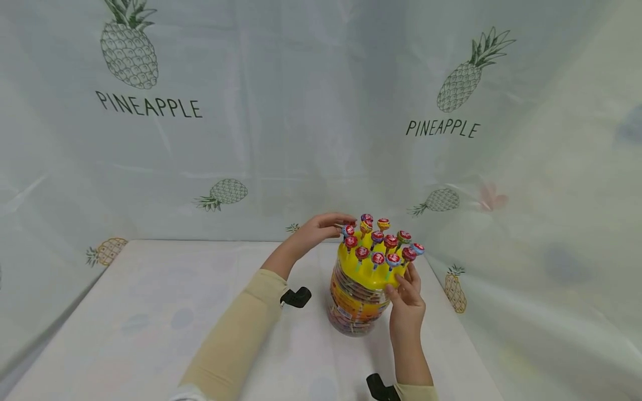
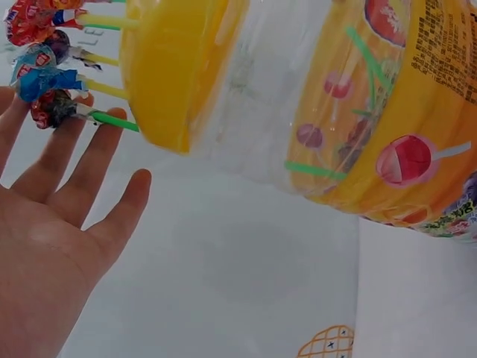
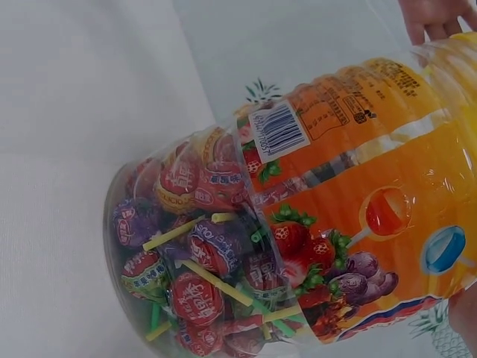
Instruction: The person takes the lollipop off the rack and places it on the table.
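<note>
A clear ribbed jar of wrapped lollipops (image 3: 197, 298) with an orange fruit label (image 3: 387, 179) stands on the white table. Its yellow lid (image 1: 372, 278) bears several upright lollipops (image 1: 377, 238), their sticks set into the top. My left hand (image 1: 321, 229) is at the lid's far left. In the left wrist view its fingers (image 2: 97, 168) spread out, with the fingertips beside the outer lollipops (image 2: 51, 108). On the near right side, my right hand (image 1: 407, 306) rests loosely at the lid's edge, thumb in front. The right wrist view hides most of it.
A white table (image 1: 200, 295) lies under the jar. Behind it and to the right hangs a pale curtain (image 1: 301, 111) printed with pineapples. Black wrist mounts (image 1: 297, 297) sit on both forearms, the left one close to the jar.
</note>
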`<state>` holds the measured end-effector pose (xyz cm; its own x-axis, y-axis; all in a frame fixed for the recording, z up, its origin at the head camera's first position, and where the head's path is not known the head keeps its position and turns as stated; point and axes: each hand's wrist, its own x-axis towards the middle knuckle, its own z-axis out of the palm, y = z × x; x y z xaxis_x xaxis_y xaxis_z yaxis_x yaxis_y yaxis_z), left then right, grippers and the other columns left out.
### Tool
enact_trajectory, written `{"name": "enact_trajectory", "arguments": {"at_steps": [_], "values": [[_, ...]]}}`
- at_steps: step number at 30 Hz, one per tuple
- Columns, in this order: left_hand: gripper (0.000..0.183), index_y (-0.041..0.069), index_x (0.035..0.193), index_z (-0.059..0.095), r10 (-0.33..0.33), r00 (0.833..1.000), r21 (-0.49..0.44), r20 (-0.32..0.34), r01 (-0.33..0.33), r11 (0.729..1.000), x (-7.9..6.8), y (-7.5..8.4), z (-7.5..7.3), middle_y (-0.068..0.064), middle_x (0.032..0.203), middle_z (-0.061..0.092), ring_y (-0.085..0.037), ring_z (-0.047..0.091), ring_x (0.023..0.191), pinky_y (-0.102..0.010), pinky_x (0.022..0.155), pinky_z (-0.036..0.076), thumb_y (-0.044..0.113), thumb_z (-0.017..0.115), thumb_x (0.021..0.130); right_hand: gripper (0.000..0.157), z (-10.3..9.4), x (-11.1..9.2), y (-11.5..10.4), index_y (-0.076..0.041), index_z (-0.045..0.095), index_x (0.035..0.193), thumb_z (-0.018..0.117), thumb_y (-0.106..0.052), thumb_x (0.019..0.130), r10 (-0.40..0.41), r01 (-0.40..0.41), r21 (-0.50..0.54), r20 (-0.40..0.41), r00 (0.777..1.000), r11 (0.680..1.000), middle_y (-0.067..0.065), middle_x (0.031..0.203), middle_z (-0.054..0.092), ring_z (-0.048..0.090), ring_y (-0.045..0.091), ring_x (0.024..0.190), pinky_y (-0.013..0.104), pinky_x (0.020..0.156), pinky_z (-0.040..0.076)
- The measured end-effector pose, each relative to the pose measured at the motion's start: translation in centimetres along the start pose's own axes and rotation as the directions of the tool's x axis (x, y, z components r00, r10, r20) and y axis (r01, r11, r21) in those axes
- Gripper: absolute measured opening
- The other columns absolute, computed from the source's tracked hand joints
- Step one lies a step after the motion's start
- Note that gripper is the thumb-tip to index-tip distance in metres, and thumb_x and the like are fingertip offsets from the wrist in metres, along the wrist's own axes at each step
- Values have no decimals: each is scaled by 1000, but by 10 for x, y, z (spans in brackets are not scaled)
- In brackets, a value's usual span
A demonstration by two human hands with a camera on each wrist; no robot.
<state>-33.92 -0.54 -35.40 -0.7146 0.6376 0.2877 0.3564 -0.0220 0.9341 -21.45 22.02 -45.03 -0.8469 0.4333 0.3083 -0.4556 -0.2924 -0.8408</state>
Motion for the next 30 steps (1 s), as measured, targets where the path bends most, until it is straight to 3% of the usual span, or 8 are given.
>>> {"name": "enact_trajectory", "arguments": {"at_steps": [5, 11, 15, 23, 30], "values": [[38, 8, 139, 54, 41, 998, -40, -47, -43, 998, -2, 4, 0, -3, 136, 55, -19, 51, 123, -38, 104, 41, 11, 45, 102, 24, 1, -1, 0, 6, 68, 114, 64, 7, 90, 1, -1, 1, 0, 1000, 1000, 0, 151, 33, 26, 26, 139, 21, 99, 42], [40, 11, 141, 53, 78, 975, -74, -206, -95, 993, -16, 8, 0, -3, 137, 55, -22, 52, 122, -39, 103, 42, 11, 51, 101, 23, 1, -2, -1, 4, 69, 113, 64, 6, 90, 2, -2, -4, 1, 1000, 1000, -1, 151, 33, 26, 23, 140, 20, 99, 41], [43, 15, 141, 54, 23, 956, -101, -292, -55, 993, -37, 6, 4, -5, 135, 55, -25, 54, 120, -39, 101, 44, 11, 59, 98, 22, 0, -3, 0, 2, 71, 110, 63, 7, 90, -11, 11, 20, 6, 1000, 1000, -1, 151, 33, 26, 23, 139, 21, 100, 41], [53, 25, 138, 58, -116, 908, -144, -404, 62, 988, -69, -30, 22, -5, 131, 56, -24, 62, 107, -35, 90, 52, 4, 69, 90, 21, 0, -1, -1, 2, 72, 110, 64, 6, 91, -13, 14, 41, -7, 1000, 999, -1, 151, 33, 24, 23, 139, 21, 100, 41], [56, 12, 139, 56, -208, 879, -189, -429, 138, 972, -86, -60, 38, -15, 127, 55, -26, 65, 94, -35, 78, 57, -3, 70, 87, 22, 2, -2, -1, 1, 72, 111, 65, 4, 91, 15, -14, 10, -17, 1000, 1000, -2, 150, 34, 25, 22, 139, 20, 99, 42]]}}
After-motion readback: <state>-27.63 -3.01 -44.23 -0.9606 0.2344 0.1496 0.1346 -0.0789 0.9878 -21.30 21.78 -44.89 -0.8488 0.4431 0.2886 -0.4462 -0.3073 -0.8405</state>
